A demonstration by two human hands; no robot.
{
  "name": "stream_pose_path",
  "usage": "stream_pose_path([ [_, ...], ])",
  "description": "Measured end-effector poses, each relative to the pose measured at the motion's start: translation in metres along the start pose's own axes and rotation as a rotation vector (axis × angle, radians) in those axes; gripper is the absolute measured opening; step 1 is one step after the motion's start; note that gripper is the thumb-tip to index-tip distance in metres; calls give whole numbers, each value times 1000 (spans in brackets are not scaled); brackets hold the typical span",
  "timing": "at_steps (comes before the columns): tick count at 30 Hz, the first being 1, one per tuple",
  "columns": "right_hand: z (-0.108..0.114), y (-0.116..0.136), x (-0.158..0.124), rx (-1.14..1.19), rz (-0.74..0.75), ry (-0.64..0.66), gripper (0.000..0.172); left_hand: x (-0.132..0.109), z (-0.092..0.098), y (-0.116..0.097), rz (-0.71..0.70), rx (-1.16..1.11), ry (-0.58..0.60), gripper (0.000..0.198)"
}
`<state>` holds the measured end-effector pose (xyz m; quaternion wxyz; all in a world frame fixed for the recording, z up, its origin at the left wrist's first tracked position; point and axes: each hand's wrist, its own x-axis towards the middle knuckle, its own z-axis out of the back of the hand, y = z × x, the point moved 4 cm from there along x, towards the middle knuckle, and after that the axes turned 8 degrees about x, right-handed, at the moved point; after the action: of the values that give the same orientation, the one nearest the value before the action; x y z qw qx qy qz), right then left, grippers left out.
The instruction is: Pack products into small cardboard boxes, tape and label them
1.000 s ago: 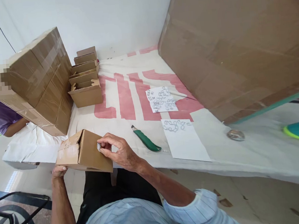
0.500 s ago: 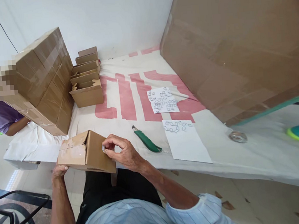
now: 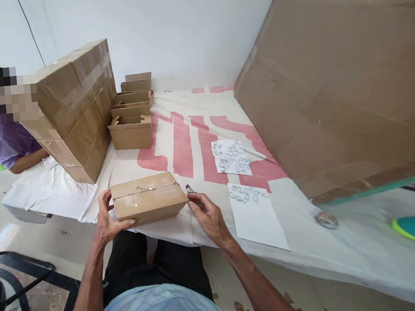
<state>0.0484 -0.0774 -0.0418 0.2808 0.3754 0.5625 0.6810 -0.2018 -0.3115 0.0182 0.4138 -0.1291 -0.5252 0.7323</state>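
Observation:
A closed cardboard box (image 3: 149, 201) lies tilted at the table's front edge, its taped top seam facing me. My left hand (image 3: 107, 220) grips its left end, thumb along the front lower edge and fingers behind. At the box's right corner, the thumb and forefinger of my right hand (image 3: 207, 216) close on the cardboard. A utility knife (image 3: 189, 189) lies just behind that hand, mostly hidden by it; only the blade end and a little green show.
Stacked taped cartons (image 3: 76, 109) stand at left, beside a row of open boxes (image 3: 131, 135). Marked paper sheets (image 3: 259, 228) lie right of my hand, near a tape roll (image 3: 326, 220). A large cardboard panel (image 3: 332, 91) rises at right. Another person (image 3: 8, 139) sits at far left.
The box has turned and moved right onto the table edge. My right hand has shifted from its end face to the right corner, now covering the knife. My view has shifted slightly.

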Motion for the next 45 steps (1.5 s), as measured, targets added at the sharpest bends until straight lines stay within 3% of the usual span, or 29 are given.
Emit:
stream_pose_path([
  [5,32,-19,-9,-598,134,-14,37,-5,-2,3,-14,1,-6,110],
  [8,38,-32,-15,-804,133,24,38,-8,-1,3,4,-19,17,106],
  [13,36,-39,-20,-863,152,-1,35,-10,1,2,10,-44,45,82],
  [18,36,-32,-12,-814,122,-30,36,-9,0,3,-1,-64,41,74],
  [22,47,0,3,-577,83,-188,38,-11,-2,2,-27,-83,63,77],
  [25,49,40,15,-347,-9,-172,41,-12,-2,-3,-47,-54,101,83],
  [30,20,124,26,-195,118,82,32,-13,-2,-10,-91,-1,146,81],
  [33,-4,157,30,-207,220,282,22,-15,-2,-11,-100,27,144,87],
  [38,-31,182,37,-247,311,490,19,-16,-2,-14,-98,53,145,90],
  [45,-46,201,47,-393,389,676,20,-17,-1,-19,-109,94,143,90],
])
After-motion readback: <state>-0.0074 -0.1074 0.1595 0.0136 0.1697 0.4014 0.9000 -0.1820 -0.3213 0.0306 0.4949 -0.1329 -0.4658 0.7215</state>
